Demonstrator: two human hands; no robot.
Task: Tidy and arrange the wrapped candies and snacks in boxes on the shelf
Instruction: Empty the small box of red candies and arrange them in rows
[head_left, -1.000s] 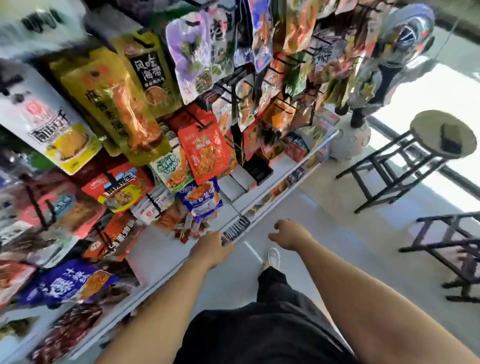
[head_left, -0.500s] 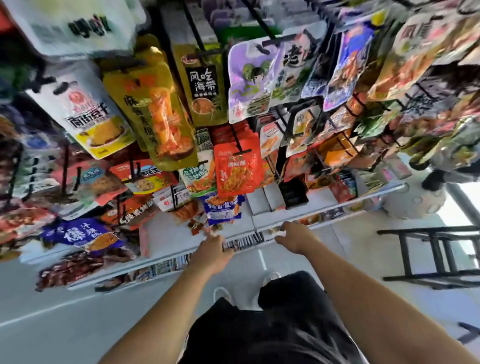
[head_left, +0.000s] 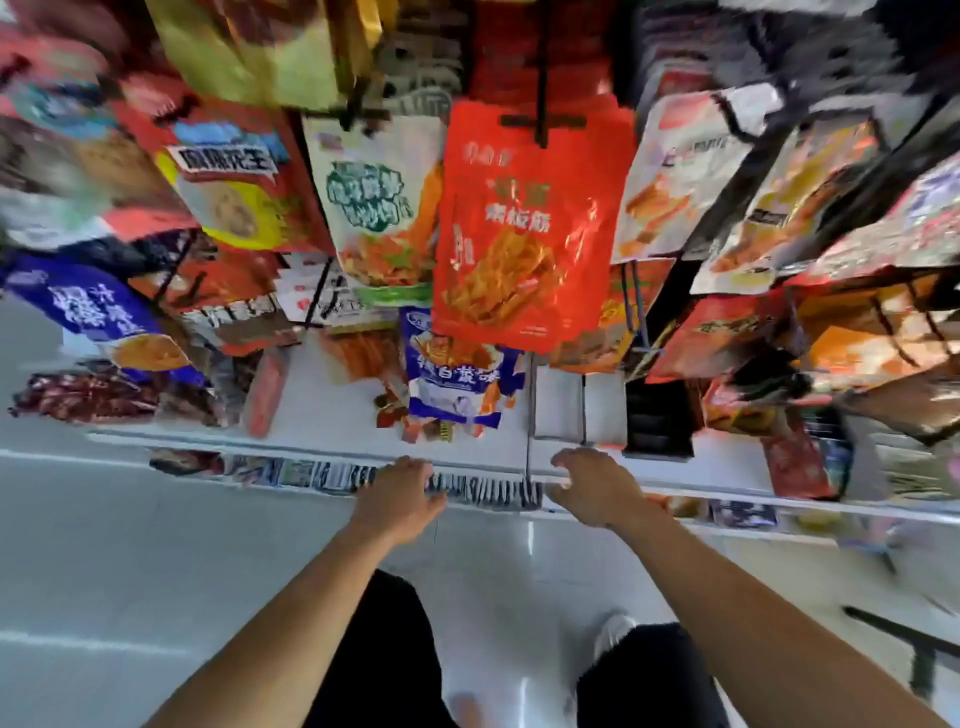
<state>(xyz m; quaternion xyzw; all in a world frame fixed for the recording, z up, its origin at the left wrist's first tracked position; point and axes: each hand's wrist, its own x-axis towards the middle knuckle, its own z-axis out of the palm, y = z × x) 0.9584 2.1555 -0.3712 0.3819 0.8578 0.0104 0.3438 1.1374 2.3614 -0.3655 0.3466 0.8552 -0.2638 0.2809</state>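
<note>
From above, a person's two bare arms reach the front lip of a white metal shelf (head_left: 322, 415) at the centre of the frame, apparently starting to tidy. The left hand (head_left: 400, 493) bends its fingers over a tight row of small dark-and-white wrapped packets (head_left: 483, 491) just under the lip, though whether it pinches one cannot be told, and the right hand (head_left: 597, 488) beside it is loosely open and empty. Small red and orange wrapped candies (head_left: 410, 415) lie scattered just above the hands, left of white open boxes (head_left: 558, 405), so the next move probably calls for gathering them in.
</note>
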